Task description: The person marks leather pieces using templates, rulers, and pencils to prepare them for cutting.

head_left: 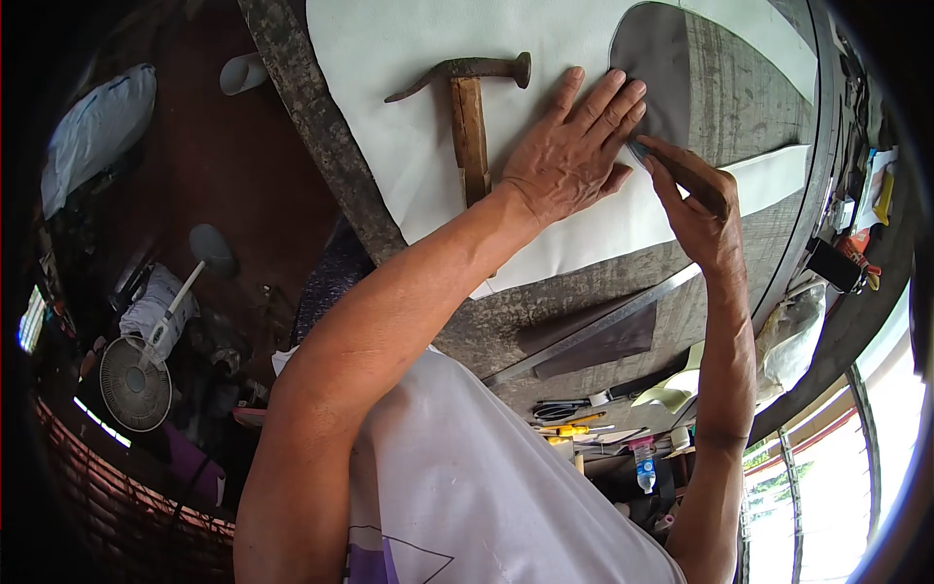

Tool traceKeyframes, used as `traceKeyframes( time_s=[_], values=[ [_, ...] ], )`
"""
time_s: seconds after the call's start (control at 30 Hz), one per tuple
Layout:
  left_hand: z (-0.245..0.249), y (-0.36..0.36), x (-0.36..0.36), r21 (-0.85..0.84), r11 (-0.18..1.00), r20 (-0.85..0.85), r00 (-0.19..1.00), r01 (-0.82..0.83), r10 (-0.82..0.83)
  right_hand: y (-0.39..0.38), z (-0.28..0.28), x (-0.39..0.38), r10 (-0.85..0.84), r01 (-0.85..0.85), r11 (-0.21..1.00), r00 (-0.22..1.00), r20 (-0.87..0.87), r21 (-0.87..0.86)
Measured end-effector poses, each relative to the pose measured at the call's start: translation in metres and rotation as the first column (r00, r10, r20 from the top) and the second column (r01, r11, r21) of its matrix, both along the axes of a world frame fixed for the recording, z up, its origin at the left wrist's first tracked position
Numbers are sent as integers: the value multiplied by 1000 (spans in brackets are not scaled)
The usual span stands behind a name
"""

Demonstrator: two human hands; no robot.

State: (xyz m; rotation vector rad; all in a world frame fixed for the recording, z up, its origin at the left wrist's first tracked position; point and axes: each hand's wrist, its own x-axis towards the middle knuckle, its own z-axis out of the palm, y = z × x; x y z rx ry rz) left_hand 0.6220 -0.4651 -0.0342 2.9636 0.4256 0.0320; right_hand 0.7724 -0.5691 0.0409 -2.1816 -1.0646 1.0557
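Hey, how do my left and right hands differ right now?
The left hand lies palm down on the white sheet, fingers extended; the right hand curls around a slim tool. The left hand's fingers point to the picture's upper right, the right hand's to its upper left. Both are bare.

White sheet (518,117) spread flat, grey curved-edged piece (657,73) against it, slim brown tool (693,179) held aslant.

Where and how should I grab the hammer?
Probably by the upper wooden handle, just below the metal head, from the picture's left: that stretch is straight and uncovered, while the left forearm crosses lower down and the left hand lies to the right.
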Motion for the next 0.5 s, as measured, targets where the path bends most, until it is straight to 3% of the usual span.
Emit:
traceKeyframes(
  time_s=[0.37,0.5],
  values=[
    [1,2,1,-5,1000,-7,1000,0,0,-4,2,3,-4,3,1000,999,-32,-22],
    [1,3,1,-3,1000,-21,1000,2,-2,-13,-4,10,136,-144,987,984,117,65]
  ],
)
